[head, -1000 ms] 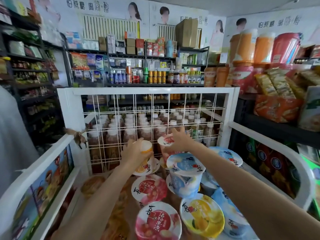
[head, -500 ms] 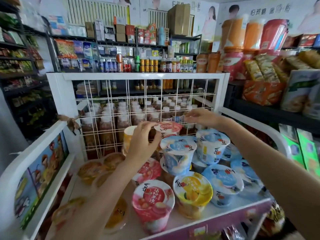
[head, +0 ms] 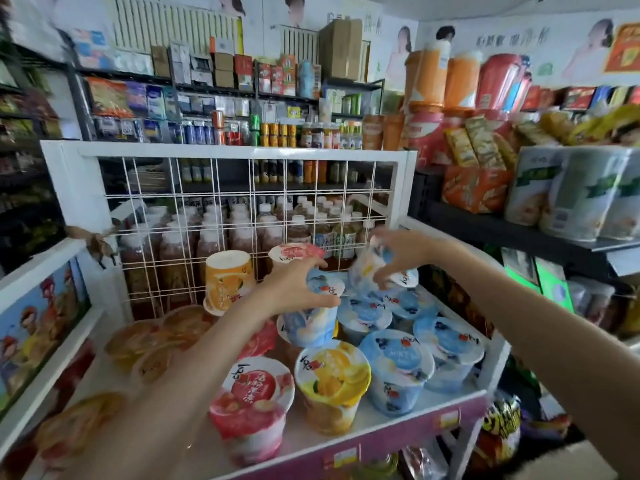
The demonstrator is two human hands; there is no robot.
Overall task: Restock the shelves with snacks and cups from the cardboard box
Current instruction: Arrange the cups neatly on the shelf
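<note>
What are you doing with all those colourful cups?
A person is arranging snack cups on a white wire-backed shelf in a small shop. The left hand grips the top of a blue-lidded cup stacked on other cups. The right hand holds another blue cup, tilted, above the blue cups at the back right. A red cup and a yellow cup stand at the front edge; an orange cup stands against the wire back.

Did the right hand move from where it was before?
Yes. The right hand went right along the white grid, from the red cup to a blue cup it grips.
</note>
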